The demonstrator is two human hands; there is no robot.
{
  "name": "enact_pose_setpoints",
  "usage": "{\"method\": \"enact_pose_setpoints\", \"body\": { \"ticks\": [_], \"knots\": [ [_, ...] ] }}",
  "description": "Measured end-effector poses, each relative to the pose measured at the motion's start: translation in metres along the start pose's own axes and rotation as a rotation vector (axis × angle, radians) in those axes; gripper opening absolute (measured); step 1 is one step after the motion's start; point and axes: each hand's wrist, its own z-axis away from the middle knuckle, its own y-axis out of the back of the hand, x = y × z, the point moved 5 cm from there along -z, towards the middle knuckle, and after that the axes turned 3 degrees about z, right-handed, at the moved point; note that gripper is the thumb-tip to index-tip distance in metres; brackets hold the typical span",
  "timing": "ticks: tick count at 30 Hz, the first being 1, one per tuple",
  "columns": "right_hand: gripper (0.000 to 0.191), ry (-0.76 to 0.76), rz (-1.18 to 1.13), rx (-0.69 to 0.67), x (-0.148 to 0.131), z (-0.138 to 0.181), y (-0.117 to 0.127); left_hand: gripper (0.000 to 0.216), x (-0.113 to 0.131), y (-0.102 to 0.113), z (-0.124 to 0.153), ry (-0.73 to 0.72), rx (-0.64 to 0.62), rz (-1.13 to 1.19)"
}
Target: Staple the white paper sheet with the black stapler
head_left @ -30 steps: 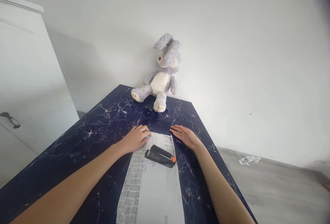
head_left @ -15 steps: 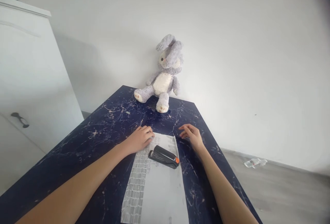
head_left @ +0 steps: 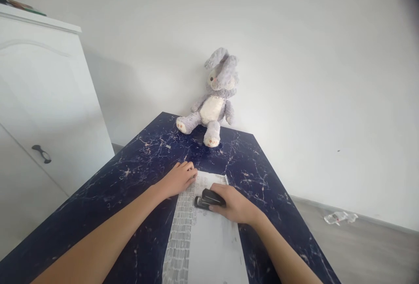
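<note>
Marbled table point(head_left: 262, 179), black stapler point(head_left: 211, 197) clamped in right fingers point(head_left: 221, 189), left fingers point(head_left: 189, 169) curled on paper point(head_left: 212, 244)

On the desk point(head_left: 247, 162), a toy rabbit point(head_left: 213, 108) sits at the far edge, the paper point(head_left: 214, 247) lies before it toward the near edge, the stapler point(head_left: 210, 196) over its far half, with a cabinet point(head_left: 49, 96) beyond the left edge.

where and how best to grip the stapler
Probably by its right end, coming from the right: the black stapler has its slim free end pointing left over the paper, and the right hand wraps the other end, thumb on the near side.
</note>
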Motion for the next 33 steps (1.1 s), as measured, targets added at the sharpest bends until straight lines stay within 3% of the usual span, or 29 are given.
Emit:
{"method": "enact_pose_setpoints", "body": {
  "ticks": [3, 7, 9, 12, 15, 18, 23, 28, 33],
  "knots": [
    [0.018, -0.145, -0.197, 0.155, 0.022, 0.003, 0.016, 0.011, -0.009, 0.001, 0.001, 0.041, 0.009, 0.008],
    [0.033, -0.369, -0.704, 0.516, 0.064, 0.015, 0.036, 0.019, -0.011, 0.007, 0.002, 0.045, 0.036, -0.001],
    [0.037, -0.438, -0.890, 0.611, 0.082, 0.020, 0.036, 0.024, -0.002, 0.010, 0.001, -0.001, 0.029, 0.035],
    [0.038, -0.493, -0.945, 0.683, 0.103, 0.025, 0.033, 0.022, 0.022, 0.011, 0.001, -0.099, -0.039, 0.164],
    [0.043, -0.518, -0.939, 0.705, 0.115, 0.026, 0.031, 0.036, 0.039, 0.006, 0.005, -0.178, -0.113, 0.221],
    [0.049, -0.543, -0.948, 0.692, 0.121, 0.026, 0.028, 0.049, 0.040, 0.000, 0.008, -0.196, -0.140, 0.193],
    [0.064, -0.578, -0.922, 0.677, 0.123, 0.030, 0.032, 0.039, 0.032, 0.000, 0.007, -0.194, -0.132, 0.165],
    [0.065, -0.595, -0.866, 0.586, 0.116, 0.029, 0.033, 0.043, 0.037, 0.000, 0.006, -0.215, -0.133, 0.179],
    [0.058, -0.595, -0.879, 0.544, 0.106, 0.024, 0.025, 0.054, 0.042, -0.013, 0.006, -0.316, -0.245, 0.213]
  ]
}}
